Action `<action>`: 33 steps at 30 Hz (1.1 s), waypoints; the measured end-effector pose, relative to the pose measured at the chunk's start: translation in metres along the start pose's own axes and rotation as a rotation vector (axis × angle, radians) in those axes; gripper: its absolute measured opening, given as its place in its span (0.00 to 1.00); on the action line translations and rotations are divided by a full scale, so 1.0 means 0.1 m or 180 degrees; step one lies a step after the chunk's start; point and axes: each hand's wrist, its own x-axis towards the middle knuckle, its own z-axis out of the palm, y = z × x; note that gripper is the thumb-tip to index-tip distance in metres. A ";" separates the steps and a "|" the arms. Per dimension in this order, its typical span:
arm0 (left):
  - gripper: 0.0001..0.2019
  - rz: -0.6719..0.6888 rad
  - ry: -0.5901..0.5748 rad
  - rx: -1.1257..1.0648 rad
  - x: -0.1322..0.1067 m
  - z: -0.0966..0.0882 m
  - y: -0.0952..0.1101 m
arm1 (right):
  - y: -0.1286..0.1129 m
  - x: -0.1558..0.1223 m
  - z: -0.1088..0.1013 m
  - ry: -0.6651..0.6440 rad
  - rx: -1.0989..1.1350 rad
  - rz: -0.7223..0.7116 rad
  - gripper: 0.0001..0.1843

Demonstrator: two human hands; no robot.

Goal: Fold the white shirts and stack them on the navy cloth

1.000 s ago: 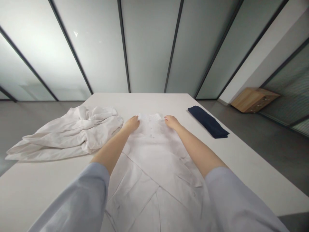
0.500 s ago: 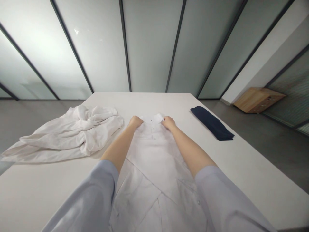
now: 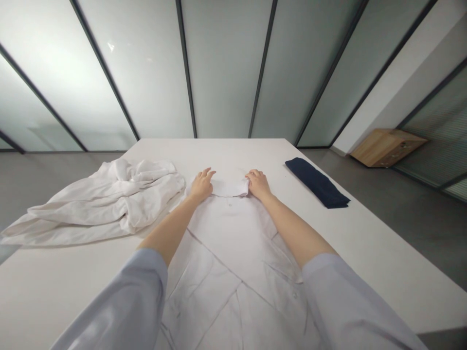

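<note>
White garment (image 3: pixel 226 243) flat on desk (image 3: pixel 386 272), between both forearms, running from hands back toward the person; far end turned over into a narrow strip (image 3: pixel 229 188) lying between the hands. Left hand (image 3: pixel 201 186) at strip's left end, fingers loosely apart, thumb side facing the strip. Right hand (image 3: pixel 258 184) at strip's right end, fingers curled against its corner; can't tell if pinching. Diagonal creases and seams on garment, nearer the person than the hands. Crumpled white cloth (image 3: pixel 109 204) left of left hand, near it. Folded navy cloth (image 3: pixel 315 183) right of right hand, well apart. Wooden cabinet (image 3: pixel 386 147) farther right, on floor.
</note>
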 end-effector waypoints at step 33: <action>0.37 -0.0366 -0.0905 0.0619 -0.28 0.22 0.38 | -0.54 -0.72 0.02 -0.1567 -0.0230 0.0457 0.45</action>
